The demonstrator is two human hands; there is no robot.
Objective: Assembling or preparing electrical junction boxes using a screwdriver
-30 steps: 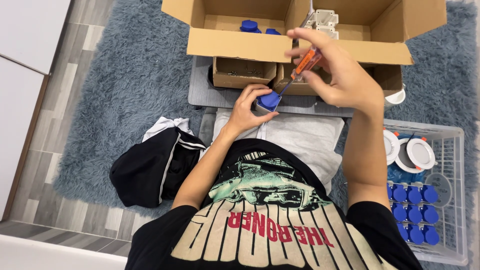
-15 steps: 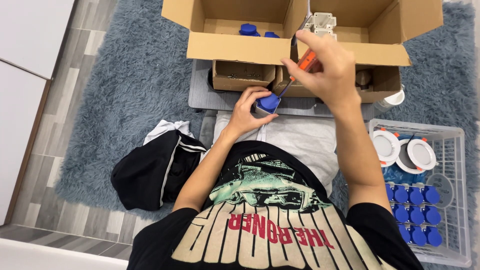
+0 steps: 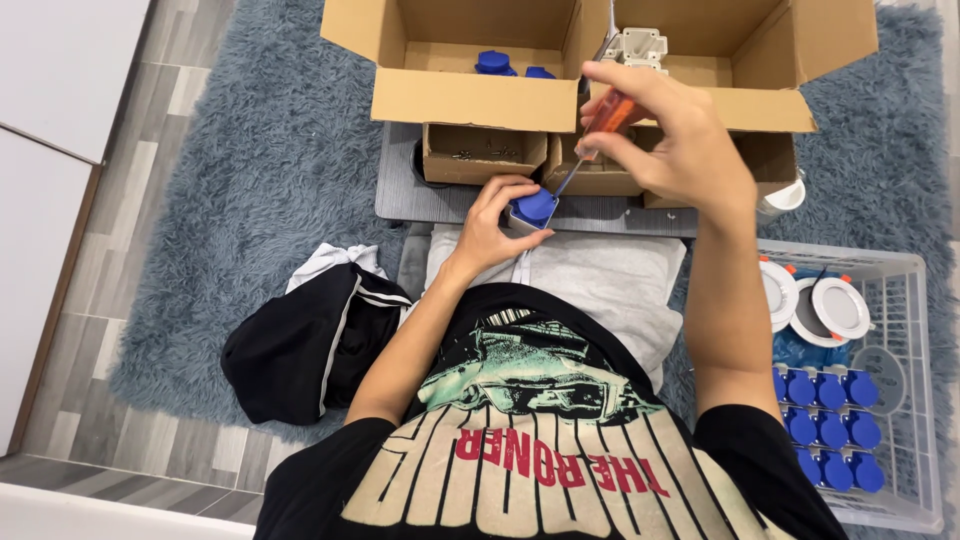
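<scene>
My left hand grips a small blue-capped part at the front edge of a low grey table. My right hand holds an orange-handled screwdriver above it, and the thin shaft slants down so that its tip meets the blue part. Both hands work over my lap, just in front of the cardboard boxes.
Two open cardboard boxes stand behind the table; the left holds blue parts, and a white part sits between them. A white wire basket on my right holds round white lamps and several blue parts. Dark clothing lies on the shaggy rug.
My right hand with the screwdriver has shifted a little up and leftward, turning on the handle. The left hand and the blue part stay in place.
</scene>
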